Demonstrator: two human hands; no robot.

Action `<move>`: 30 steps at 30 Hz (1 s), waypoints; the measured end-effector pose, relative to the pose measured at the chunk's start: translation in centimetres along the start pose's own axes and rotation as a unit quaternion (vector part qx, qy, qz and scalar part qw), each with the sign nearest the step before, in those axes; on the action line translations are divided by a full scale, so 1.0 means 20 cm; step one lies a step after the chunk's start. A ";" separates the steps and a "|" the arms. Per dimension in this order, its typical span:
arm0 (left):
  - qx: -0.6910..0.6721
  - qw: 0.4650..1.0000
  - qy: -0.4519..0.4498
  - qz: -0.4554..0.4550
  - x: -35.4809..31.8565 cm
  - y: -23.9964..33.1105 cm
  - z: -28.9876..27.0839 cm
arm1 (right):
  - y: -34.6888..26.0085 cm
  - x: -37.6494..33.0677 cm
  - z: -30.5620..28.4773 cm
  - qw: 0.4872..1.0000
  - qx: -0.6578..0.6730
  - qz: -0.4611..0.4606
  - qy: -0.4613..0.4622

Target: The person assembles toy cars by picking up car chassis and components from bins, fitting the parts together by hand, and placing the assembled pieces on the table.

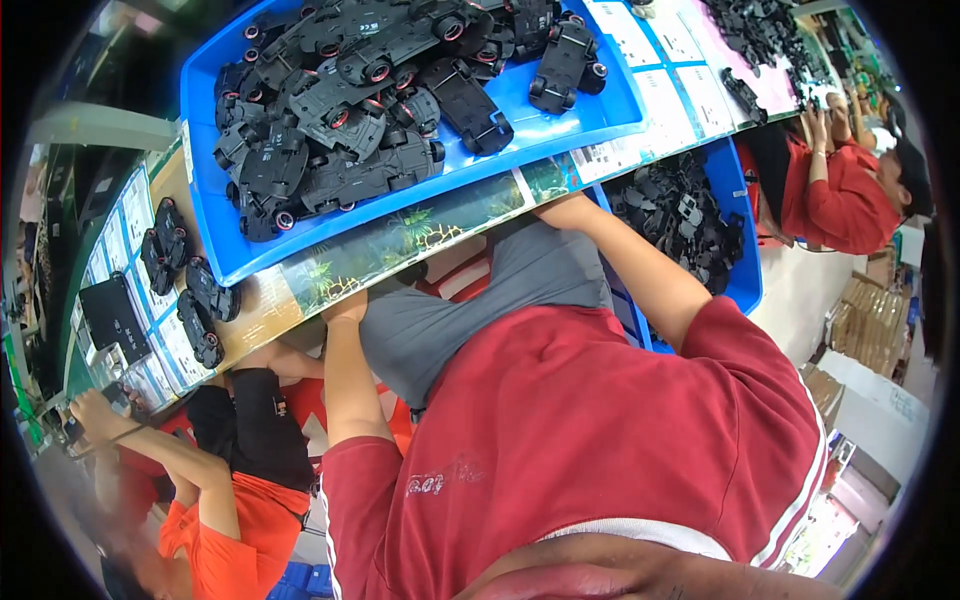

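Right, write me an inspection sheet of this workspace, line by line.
Surface: table with a plant-patterned front; papers lie on both sides of the tray.
Job's things: blue tray piled with black toy-car chassis.
Clutter: four black wheeled pieces left of the tray, near a flat black panel.
Hands: left hand and right hand at the table's edge, mostly hidden; grip cannot be told.
Cables: nothing seen.
Surroundings: blue bin of black parts; co-workers in orange and red; stacked cardboard.
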State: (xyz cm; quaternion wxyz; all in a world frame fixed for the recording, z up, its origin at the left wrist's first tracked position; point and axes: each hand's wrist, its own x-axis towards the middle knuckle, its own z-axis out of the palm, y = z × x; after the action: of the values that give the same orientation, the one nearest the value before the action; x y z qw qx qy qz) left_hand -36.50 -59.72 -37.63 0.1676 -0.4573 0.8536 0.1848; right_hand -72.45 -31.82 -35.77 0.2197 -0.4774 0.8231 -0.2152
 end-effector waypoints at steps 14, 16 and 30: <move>0.060 0.990 0.119 0.052 0.10 -0.01 0.15 | -0.49 0.34 -1.16 0.954 -0.097 -0.056 0.277; 0.067 0.987 0.143 0.038 0.08 -0.05 0.17 | -0.58 0.34 -1.14 0.913 -0.108 -0.176 0.351; 0.097 0.968 0.223 0.058 0.03 -0.23 0.23 | -0.20 0.00 -1.24 0.761 0.402 -0.166 0.482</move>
State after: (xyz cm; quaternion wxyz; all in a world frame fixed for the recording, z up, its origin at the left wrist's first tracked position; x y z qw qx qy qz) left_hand -32.38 -60.26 -42.73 0.0055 -0.4182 0.9083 0.0043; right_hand -83.80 -30.10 -13.49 -0.0736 -0.3081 0.5661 -0.7610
